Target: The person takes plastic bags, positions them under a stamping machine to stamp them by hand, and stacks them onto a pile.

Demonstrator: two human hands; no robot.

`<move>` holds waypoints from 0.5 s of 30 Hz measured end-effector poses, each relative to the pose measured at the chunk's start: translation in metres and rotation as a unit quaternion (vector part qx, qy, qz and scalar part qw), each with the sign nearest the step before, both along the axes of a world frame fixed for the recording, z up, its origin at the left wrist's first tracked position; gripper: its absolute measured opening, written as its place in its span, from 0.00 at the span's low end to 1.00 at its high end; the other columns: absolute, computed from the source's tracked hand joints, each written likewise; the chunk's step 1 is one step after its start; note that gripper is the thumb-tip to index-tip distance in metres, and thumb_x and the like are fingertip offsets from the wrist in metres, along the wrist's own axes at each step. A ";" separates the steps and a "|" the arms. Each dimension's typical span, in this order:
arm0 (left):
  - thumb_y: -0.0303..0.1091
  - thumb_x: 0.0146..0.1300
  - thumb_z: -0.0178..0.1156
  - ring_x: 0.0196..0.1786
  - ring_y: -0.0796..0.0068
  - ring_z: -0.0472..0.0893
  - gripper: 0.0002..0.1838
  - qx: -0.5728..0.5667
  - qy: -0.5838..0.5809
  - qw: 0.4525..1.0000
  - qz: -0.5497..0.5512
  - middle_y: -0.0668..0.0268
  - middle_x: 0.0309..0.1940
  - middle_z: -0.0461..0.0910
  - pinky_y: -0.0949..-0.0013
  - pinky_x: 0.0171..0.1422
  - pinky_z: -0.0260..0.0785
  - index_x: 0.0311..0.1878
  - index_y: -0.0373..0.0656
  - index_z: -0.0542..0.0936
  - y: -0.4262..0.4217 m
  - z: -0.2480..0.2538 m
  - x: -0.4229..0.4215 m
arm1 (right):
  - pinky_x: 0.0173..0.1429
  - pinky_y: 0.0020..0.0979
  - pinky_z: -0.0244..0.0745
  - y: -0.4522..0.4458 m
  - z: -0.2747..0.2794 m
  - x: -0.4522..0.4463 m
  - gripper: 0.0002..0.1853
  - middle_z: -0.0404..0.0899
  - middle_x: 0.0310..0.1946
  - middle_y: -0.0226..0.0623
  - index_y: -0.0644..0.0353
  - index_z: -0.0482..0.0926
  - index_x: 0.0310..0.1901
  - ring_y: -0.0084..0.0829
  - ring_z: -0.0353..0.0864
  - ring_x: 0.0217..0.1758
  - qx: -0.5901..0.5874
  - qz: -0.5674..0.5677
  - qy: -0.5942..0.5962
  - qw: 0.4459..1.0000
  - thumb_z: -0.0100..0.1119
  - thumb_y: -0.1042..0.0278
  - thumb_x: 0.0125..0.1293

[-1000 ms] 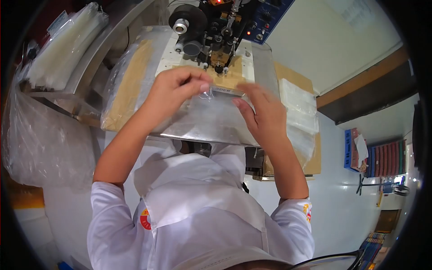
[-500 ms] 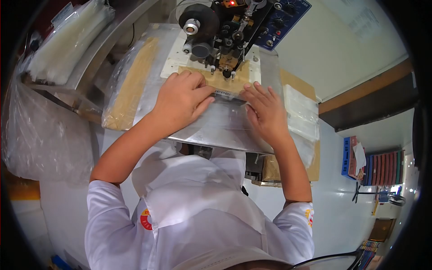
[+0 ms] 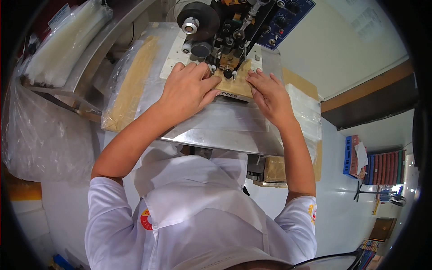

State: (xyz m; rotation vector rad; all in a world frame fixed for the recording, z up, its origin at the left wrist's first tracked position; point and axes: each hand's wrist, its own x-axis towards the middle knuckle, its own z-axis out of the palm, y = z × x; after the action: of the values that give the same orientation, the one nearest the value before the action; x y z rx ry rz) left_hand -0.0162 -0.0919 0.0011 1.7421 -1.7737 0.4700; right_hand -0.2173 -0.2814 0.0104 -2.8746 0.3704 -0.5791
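A coding machine [image 3: 231, 33] with a dark ribbon reel stands ahead of me, its front plate [image 3: 240, 92] tan and marked with letters ending "ODER". My left hand [image 3: 191, 87] rests at the plate's left side, thumb apart from the bent fingers. On the other side, my right hand [image 3: 272, 96] lies with fingers stretched over the plate's right edge, thumb apart. Clear plastic film [image 3: 225, 121], apparently a flat bag, lies on the metal table [image 3: 216, 138] below my hands. Whether its far edge lies under my fingertips is hard to see.
Packed clear bags [image 3: 69, 42] sit on a metal shelf at the left. A wrapped brown bundle [image 3: 132, 83] lies left of the machine, and a plastic stack [image 3: 303, 110] on cardboard lies at the right. A blue control box [image 3: 288, 20] flanks the machine.
Both hands have shifted slightly forward onto the plate, the right hand also a little to the right. More of the plate and of the clear film below it now shows.
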 end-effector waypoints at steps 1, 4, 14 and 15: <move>0.40 0.60 0.71 0.41 0.69 0.76 0.16 0.004 0.000 1.000 0.002 0.69 0.35 0.74 0.62 0.46 0.59 0.51 0.51 0.88 0.000 0.000 0.000 | 0.81 0.52 0.57 -0.001 -0.001 0.000 0.19 0.79 0.67 0.38 0.56 0.80 0.62 0.46 0.69 0.77 -0.001 -0.001 -0.001 1.000 0.55 0.73 0.71; 0.40 0.61 0.71 0.42 0.68 0.76 0.16 0.015 0.001 1.000 0.009 0.69 0.35 0.74 0.61 0.46 0.59 0.52 0.50 0.87 0.001 0.001 0.000 | 0.80 0.51 0.60 -0.001 -0.002 0.000 0.20 0.80 0.66 0.40 0.56 0.81 0.62 0.46 0.71 0.76 -0.019 0.006 -0.018 1.000 0.56 0.74 0.69; 0.40 0.58 0.72 0.57 0.52 0.77 0.27 0.211 0.047 0.972 -0.089 0.58 0.55 0.81 0.54 0.65 0.68 0.61 0.44 0.81 0.053 0.020 -0.011 | 0.62 0.41 0.78 -0.040 -0.017 -0.079 0.26 0.84 0.59 0.38 0.50 0.84 0.56 0.42 0.80 0.66 -0.178 -0.103 -0.161 0.965 0.59 0.84 0.57; 0.38 0.57 0.72 0.58 0.52 0.77 0.27 0.208 0.039 0.973 -0.091 0.58 0.56 0.81 0.54 0.65 0.68 0.60 0.43 0.81 0.056 0.015 -0.011 | 0.60 0.41 0.78 -0.048 -0.018 -0.098 0.26 0.84 0.59 0.38 0.49 0.85 0.56 0.42 0.81 0.65 -0.221 -0.139 -0.161 0.952 0.60 0.85 0.57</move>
State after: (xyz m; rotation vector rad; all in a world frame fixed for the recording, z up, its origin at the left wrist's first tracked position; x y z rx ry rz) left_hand -0.0271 -0.0363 0.0163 1.8121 -2.0571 -0.0530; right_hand -0.3152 -0.3297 -0.0080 -3.0724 0.6714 -1.3141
